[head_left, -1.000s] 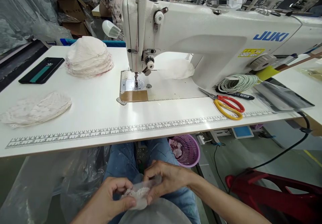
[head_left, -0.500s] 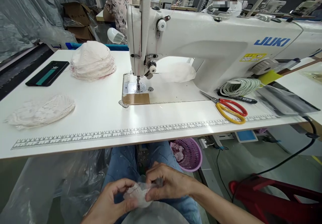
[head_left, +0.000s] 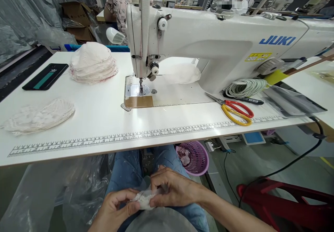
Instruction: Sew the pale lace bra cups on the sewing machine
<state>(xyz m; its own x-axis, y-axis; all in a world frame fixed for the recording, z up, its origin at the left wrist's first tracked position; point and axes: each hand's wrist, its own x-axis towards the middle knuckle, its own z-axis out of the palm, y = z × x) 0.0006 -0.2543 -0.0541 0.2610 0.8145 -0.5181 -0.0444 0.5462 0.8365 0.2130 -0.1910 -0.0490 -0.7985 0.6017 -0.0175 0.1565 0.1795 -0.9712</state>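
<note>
Over my lap, my left hand [head_left: 118,206] and my right hand [head_left: 171,188] pinch a small piece of white, sheer lace fabric [head_left: 144,199] between them. It is bunched up, and its edges are partly hidden by my fingers. In front of me stands a white sewing machine [head_left: 224,40], its needle and presser foot above the metal plate. A sheer white fabric piece [head_left: 182,74] lies under its arm. To the left on the table are a tall stack of white fabric pieces [head_left: 92,63] and a flatter lace pile [head_left: 40,116].
Red and yellow scissors [head_left: 237,112], a coil of pale cord [head_left: 245,87] and a dark phone [head_left: 45,76] lie on the white table [head_left: 99,113]. Below are a purple basket [head_left: 199,159] with fabric scraps and a red stool [head_left: 287,204]. Two people sit beyond the machine.
My fingers have shifted slightly on the lace fabric, which looks more folded and gathered now. The head view has moved a little; the things on the table stay put.
</note>
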